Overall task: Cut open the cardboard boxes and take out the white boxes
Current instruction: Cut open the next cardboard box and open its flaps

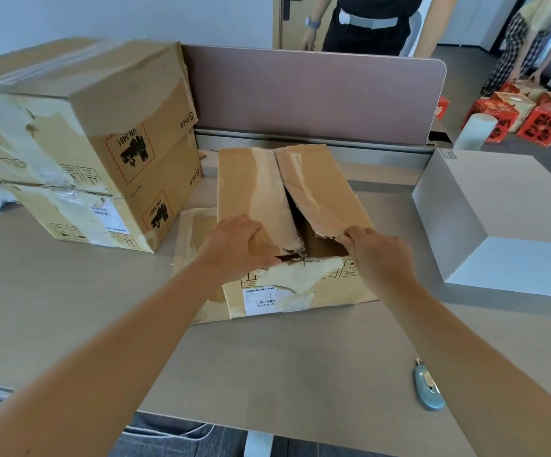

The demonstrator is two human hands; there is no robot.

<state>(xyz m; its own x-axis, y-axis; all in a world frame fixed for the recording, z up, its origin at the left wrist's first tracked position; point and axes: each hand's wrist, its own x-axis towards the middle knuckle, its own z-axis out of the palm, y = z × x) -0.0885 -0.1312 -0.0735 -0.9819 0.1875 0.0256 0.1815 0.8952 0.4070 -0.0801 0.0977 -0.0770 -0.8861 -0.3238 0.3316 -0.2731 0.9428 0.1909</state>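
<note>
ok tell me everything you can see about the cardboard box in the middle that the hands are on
The middle cardboard box is brown, worn corrugated card lying flat on the grey table. Its two top flaps are parted along the centre seam, with torn tape and ragged edges at the near end. The left hand holds the left flap's near corner; the right hand holds the right flap's. A white barcode label and printed handling symbols show on the near side. Inside looks dark; contents cannot be seen.

- both bare forearms reach forward from the bottom corners and angle in toward each other
- left hand (234,242) is palm down, fingers curled, thumb tucked under a cardboard flap edge
- right hand (378,250) is knuckles up, fingers pinching the other flap's torn corner
</note>
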